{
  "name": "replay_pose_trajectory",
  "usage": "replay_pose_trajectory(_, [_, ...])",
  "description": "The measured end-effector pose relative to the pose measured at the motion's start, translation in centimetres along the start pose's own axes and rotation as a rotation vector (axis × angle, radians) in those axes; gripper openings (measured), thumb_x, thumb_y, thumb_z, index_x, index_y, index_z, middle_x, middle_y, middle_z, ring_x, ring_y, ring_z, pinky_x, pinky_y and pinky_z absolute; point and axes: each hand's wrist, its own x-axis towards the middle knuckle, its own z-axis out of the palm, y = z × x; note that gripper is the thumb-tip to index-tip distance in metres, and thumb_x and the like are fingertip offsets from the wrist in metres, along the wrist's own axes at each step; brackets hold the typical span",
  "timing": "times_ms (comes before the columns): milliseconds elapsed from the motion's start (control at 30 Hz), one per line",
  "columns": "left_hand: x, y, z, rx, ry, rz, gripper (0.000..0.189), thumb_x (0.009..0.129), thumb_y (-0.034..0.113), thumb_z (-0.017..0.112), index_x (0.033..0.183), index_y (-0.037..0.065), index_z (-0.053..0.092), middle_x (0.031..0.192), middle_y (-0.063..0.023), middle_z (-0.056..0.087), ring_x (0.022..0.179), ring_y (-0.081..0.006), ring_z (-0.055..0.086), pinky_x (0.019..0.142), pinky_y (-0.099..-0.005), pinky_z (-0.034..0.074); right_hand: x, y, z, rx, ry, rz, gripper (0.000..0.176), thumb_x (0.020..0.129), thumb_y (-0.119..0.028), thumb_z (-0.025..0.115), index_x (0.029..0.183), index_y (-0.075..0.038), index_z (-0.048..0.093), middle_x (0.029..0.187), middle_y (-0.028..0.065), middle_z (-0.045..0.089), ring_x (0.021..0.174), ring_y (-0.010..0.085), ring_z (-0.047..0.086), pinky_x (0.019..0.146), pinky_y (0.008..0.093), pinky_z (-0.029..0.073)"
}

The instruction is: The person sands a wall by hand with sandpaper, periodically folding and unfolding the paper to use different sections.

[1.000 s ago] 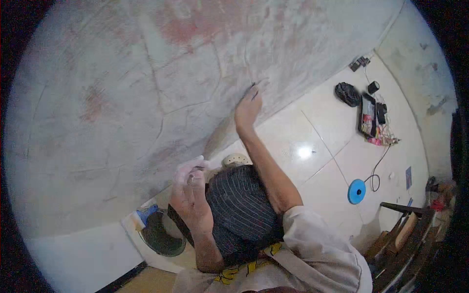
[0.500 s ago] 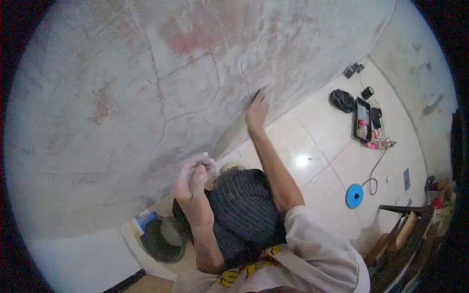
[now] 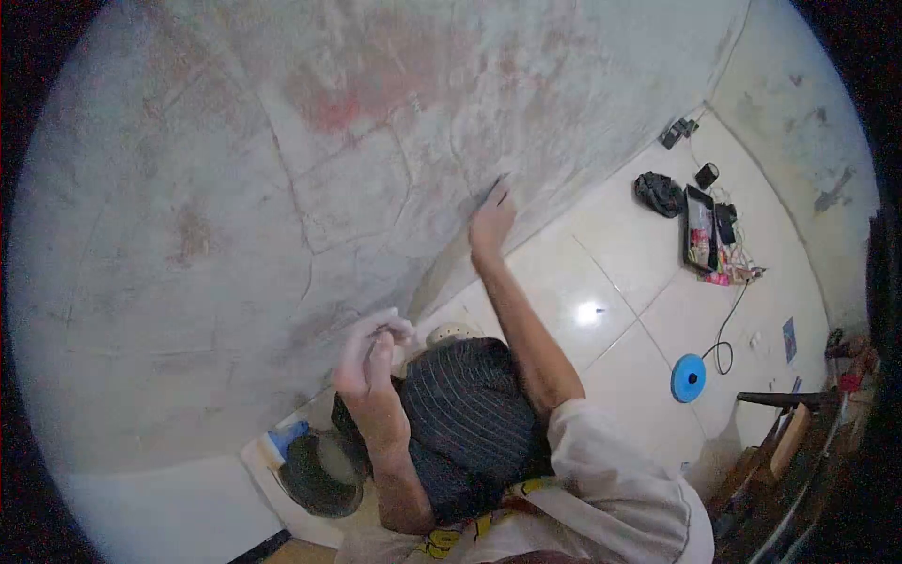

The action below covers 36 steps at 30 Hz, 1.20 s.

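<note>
Head view: right hand point(image 3: 490, 224) high on wall point(image 3: 282, 188), gripping tool point(image 3: 498, 194), dark tip against wall. Left hand point(image 3: 368, 355) lower, just off wall, white-smeared, fingers curled; cannot tell if holding anything. Bucket point(image 3: 319, 462) at wall foot.

The right hand point(image 3: 490, 221) is touching the wall point(image 3: 235, 188) above the left hand point(image 3: 368, 362), the bucket point(image 3: 319, 461) sitting on the floor point(image 3: 583, 273) below

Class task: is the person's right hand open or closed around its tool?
Closed: the right hand curls its fingers round a thin dark tool, tip at the wall.
</note>
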Motion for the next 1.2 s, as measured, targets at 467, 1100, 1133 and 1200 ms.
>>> replay_pose_trajectory(467, [0.3,-0.2,1.3,-0.096,-0.085,-0.019,0.022,0.093,0.005,0.048,0.108,-0.005,0.061,0.092,-0.0087,0.064,0.086,-0.0157,0.059,0.084,-0.0294,0.047,0.5,-0.1,-0.4,0.019,-0.015,-0.098,0.05,0.102,-0.035,0.031,0.105,0.006,0.06,0.1,0.0337,0.061,0.093,0.0463,0.058,0.08,0.0478,0.042])
replay_pose_trajectory(1100, [0.8,-0.1,-0.4,-0.142,-0.012,0.021,0.024,0.095,0.008,0.047,0.109,-0.006,0.06,0.094,-0.0092,0.062,0.087,-0.0173,0.059,0.082,-0.0307,0.048,2.3,-2.4,-4.2,-0.14,0.227,-0.362,0.048,0.102,-0.032,0.037,0.104,0.011,0.06,0.104,0.0294,0.064,0.1,0.0421,0.061,0.085,0.0429,0.046])
replay_pose_trajectory(1133, [0.4,0.0,-0.7,-0.11,-0.01,0.035,0.024,0.095,0.008,0.046,0.109,-0.006,0.06,0.093,-0.0093,0.062,0.087,-0.0178,0.059,0.082,-0.0309,0.048,2.2,-1.7,-4.3,-0.063,0.228,-0.312,0.049,0.102,-0.032,0.037,0.107,0.011,0.06,0.106,0.0294,0.064,0.102,0.0411,0.061,0.085,0.042,0.046])
replay_pose_trajectory(1200, [0.3,0.0,-0.6,-0.096,0.026,0.034,0.023,0.094,0.007,0.047,0.107,-0.006,0.061,0.092,-0.0103,0.063,0.087,-0.0182,0.059,0.084,-0.0317,0.048,2.6,-0.5,-3.8,0.047,0.158,-0.113,0.048,0.102,-0.031,0.038,0.111,0.01,0.06,0.108,0.0291,0.064,0.102,0.0377,0.062,0.085,0.0413,0.046])
